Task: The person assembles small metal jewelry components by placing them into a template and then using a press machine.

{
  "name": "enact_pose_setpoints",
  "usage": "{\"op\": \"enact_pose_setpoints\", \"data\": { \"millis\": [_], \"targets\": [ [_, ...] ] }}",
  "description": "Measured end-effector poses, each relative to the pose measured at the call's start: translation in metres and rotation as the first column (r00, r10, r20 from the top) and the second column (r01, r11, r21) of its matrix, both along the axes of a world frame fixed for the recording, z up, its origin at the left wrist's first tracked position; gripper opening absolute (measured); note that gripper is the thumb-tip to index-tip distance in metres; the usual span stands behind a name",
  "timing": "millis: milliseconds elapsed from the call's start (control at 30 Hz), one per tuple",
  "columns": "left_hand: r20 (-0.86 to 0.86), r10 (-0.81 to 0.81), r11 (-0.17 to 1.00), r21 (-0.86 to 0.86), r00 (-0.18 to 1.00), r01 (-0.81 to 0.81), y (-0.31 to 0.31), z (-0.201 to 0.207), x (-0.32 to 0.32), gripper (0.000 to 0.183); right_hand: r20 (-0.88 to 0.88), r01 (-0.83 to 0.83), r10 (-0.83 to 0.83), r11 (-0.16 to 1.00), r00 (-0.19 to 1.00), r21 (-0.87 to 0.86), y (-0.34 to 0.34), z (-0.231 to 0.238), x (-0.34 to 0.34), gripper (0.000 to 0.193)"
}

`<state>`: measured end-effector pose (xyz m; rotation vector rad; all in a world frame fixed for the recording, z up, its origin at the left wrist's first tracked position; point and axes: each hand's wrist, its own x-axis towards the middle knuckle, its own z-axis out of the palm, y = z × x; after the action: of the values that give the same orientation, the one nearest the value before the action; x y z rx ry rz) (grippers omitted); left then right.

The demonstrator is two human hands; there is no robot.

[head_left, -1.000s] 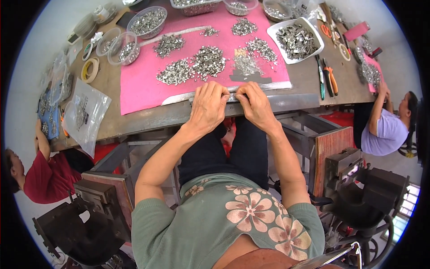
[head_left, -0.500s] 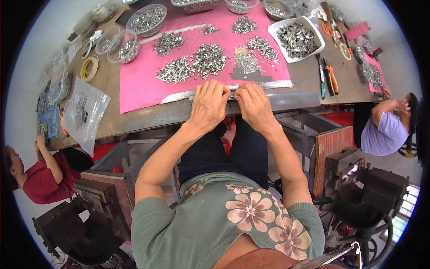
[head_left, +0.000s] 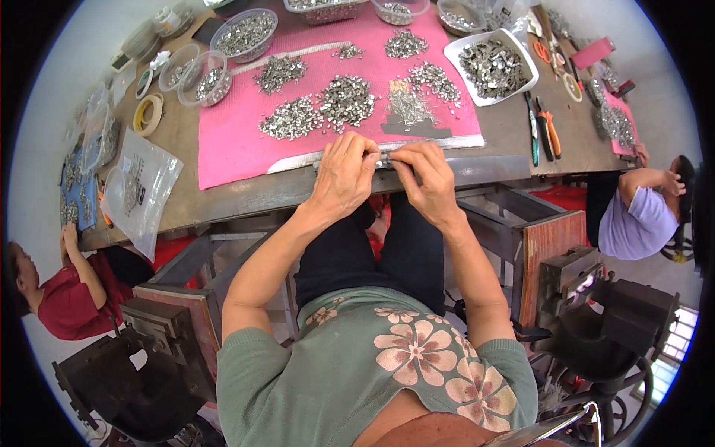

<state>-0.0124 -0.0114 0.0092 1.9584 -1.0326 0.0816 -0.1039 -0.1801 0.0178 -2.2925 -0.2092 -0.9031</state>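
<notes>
Over the table's front edge, my left hand (head_left: 345, 171) and my right hand (head_left: 426, 179) meet with thumbs and forefingers pinched. Between the fingertips shows a small silvery metal piece (head_left: 383, 159); its exact shape is too small and covered to tell. A pink ribbed mat (head_left: 231, 141) lies beyond my hands. On it are a pile of bright small metal parts (head_left: 290, 119), a darker pile of metal parts (head_left: 348, 100), and thin metal pins (head_left: 410, 108) beside a dark grey flat strip (head_left: 417, 130).
A white tray of metal parts (head_left: 491, 67), pliers (head_left: 551, 130) and a green-handled tool (head_left: 534, 138) lie to the right. Leftward are a clear plastic bag (head_left: 145, 182), tape rolls (head_left: 149, 113) and round tubs (head_left: 244, 35). Co-workers sit on both sides, one in a lilac shirt (head_left: 640, 220).
My right hand's fingers have shifted and its thumb has moved lower and more outstretched. The small metal piece between the fingertips shows more. My left hand has hardly moved.
</notes>
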Motion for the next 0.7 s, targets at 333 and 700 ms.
{"op": "enact_pose_setpoints", "data": {
  "millis": [333, 700],
  "targets": [
    [-0.519, -0.125, 0.978, -0.21, 0.846, 0.015, 0.003, 0.003, 0.003, 0.015, 0.069, 0.001, -0.008, 0.995, 0.998, 0.104, 0.019, 0.004, 0.015, 0.016],
    [-0.341, -0.044, 0.982, -0.185, 0.939, -0.021, 0.0, 0.013, -0.006, 0.018, -0.078, -0.042, 0.111, 0.798, 0.991, 0.601, 0.009, -0.008, 0.012, 0.007]
  ]
}}
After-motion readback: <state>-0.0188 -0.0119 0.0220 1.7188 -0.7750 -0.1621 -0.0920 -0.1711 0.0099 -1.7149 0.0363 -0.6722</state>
